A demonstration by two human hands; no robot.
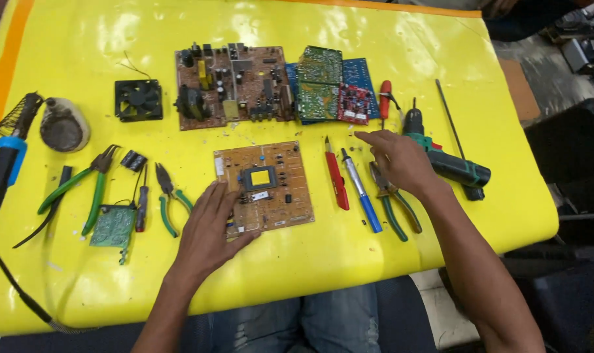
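Head view: left hand (209, 229) lies flat, fingers spread, on the near-left corner of the tan board (264, 187), hiding that corner; it grips nothing. Right hand (398, 160) is open w/ index finger pointing left, hovering over the pliers (394, 206) and covering their head; can't tell if it touches them. Both forearms are cut off at the near edge.

Soldering iron (6, 167) at far left: cable runs off the near edge, tip sits in a wire stand (19, 111). Stack of boards (330, 85) overlaps, so count is approx. 4: green ones over blue, plus a red one. Small parts on all boards are too small to make out.

Counts: 1 tan board, 1 big brown board (235, 85), 1 small green board (114, 225), 1 fan (139, 100), 3 green-handled pliers/cutters, 1 red knife (337, 183), 1 blue-handled driver (362, 193), 1 drill (451, 163), 1 thin rod (451, 117).

Tan board: roughly square, slightly rotated, dark square frame w/ yellow centre in the middle, small black chips around it. Lies flat on the yellow mat (81, 39), near-centre, between the left cutters (169, 199) and the red knife.
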